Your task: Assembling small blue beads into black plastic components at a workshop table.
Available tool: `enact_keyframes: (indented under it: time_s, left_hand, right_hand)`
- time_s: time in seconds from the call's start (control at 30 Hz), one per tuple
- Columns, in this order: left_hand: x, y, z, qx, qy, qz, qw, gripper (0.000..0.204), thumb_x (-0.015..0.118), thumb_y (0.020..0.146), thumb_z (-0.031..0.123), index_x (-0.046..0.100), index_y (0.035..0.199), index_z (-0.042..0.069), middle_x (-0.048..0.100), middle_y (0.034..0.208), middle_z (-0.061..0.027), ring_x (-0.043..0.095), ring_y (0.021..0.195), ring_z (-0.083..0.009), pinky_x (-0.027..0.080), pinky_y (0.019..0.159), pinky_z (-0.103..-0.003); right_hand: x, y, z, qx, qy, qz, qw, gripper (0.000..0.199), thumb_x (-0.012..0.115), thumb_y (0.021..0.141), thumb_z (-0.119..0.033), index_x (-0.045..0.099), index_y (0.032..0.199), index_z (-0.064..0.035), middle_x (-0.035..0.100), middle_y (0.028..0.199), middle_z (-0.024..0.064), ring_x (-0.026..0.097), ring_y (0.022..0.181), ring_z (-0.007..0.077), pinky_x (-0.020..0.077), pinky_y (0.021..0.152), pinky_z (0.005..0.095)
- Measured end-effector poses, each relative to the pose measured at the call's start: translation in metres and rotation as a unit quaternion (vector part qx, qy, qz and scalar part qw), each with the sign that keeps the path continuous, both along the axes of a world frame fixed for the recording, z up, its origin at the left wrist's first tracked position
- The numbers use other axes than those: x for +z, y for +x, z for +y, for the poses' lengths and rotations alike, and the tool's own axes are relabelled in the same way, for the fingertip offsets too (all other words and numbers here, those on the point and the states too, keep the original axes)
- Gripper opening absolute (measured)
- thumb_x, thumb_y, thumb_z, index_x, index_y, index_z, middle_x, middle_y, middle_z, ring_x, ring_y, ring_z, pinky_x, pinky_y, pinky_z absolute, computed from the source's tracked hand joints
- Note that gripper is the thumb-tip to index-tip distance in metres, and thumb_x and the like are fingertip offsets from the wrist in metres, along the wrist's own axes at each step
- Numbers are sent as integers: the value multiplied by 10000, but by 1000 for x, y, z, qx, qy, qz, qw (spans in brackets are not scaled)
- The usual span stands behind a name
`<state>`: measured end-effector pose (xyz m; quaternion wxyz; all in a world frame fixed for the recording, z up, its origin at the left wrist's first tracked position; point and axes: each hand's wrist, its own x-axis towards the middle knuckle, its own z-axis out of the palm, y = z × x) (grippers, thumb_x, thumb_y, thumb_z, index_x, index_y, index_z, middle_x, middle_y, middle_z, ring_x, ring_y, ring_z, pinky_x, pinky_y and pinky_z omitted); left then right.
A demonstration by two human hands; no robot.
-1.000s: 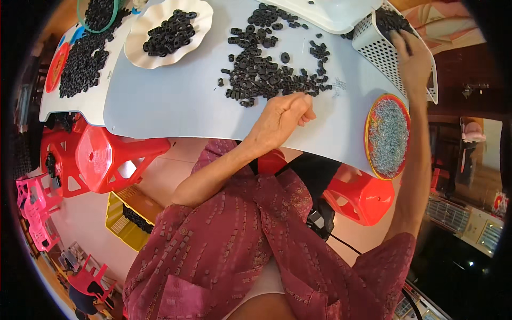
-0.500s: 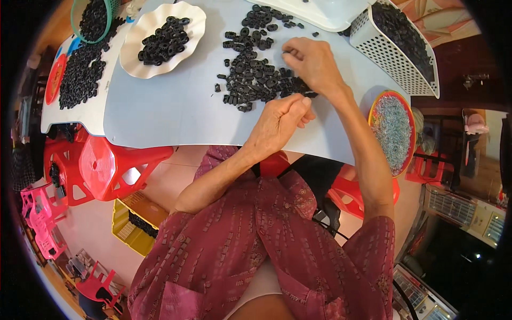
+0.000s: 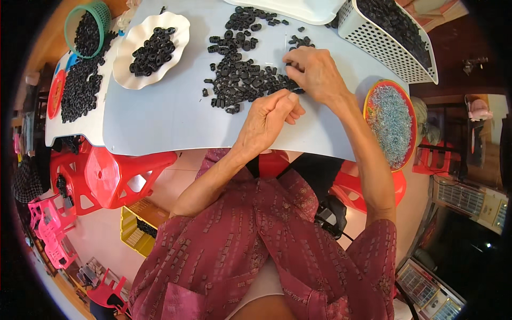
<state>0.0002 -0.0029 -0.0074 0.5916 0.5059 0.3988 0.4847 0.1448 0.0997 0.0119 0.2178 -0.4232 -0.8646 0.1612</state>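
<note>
Small black plastic pieces (image 3: pixel 237 80) lie in a loose heap on the pale table. At the heap's near right edge my left hand (image 3: pixel 266 120) is curled closed, thumb on top. Whatever its fingers hold is hidden. My right hand (image 3: pixel 320 77) is a little farther off and to the right, its thumb and forefinger bent together low over the table. A dark bit shows between those fingertips, too small to name. Just beyond them sits a small cluster of black pieces (image 3: pixel 301 41).
A scalloped white dish (image 3: pixel 178 32) with black pieces stands left. At right are a perforated white basket (image 3: pixel 384 50), full of black pieces, and a round tray (image 3: pixel 414 128) of pale bluish beads. A white tray (image 3: pixel 309 13) lies at the back. Red stools (image 3: pixel 109 173) flank the table.
The whole view has shifted slightly. My right hand has moved nearer to me relative to the heap, uncovering the small cluster beyond it. My left hand stays curled in about the same place.
</note>
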Motion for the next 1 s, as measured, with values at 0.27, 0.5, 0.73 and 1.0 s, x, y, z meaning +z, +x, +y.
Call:
enact_keyframes:
  time_s: [0.27, 0.5, 0.73, 1.0]
  left_hand:
    - [5, -4, -1, 0, -2, 1, 1000, 291, 453, 968, 188, 584, 870, -53, 634, 809, -83, 572, 730, -130, 486, 687, -270]
    - [35, -12, 62, 119, 330, 331, 876, 95, 558, 836, 69, 599, 872, -7, 585, 770, -174, 534, 741, -344, 430, 702, -401]
    - [10, -9, 114, 19, 384, 542, 747, 191, 618, 810, 90, 634, 995, 45, 575, 802, -169, 503, 819, -352, 430, 761, -424]
    - [0, -8, 114, -15, 483, 558, 675, 79, 583, 793, 62, 604, 804, -13, 546, 824, -113, 492, 821, -301, 423, 776, -423]
  right_hand:
    - [7, 11, -41, -91, -17, 184, 979, 140, 631, 784, -58, 651, 907, 6, 646, 751, 121, 611, 614, 175, 496, 596, 291]
    - [-11, 33, -79, -160, -20, 212, 964, 93, 644, 820, -31, 619, 906, -6, 642, 775, 96, 602, 594, 147, 485, 563, 263]
    - [-22, 35, -78, -152, 5, 274, 950, 90, 652, 817, -27, 625, 901, -10, 656, 807, 96, 605, 607, 138, 481, 569, 257]
    - [-19, 35, -80, -137, -10, 266, 954, 100, 669, 789, -30, 630, 880, -15, 630, 776, 87, 607, 611, 175, 493, 573, 288]
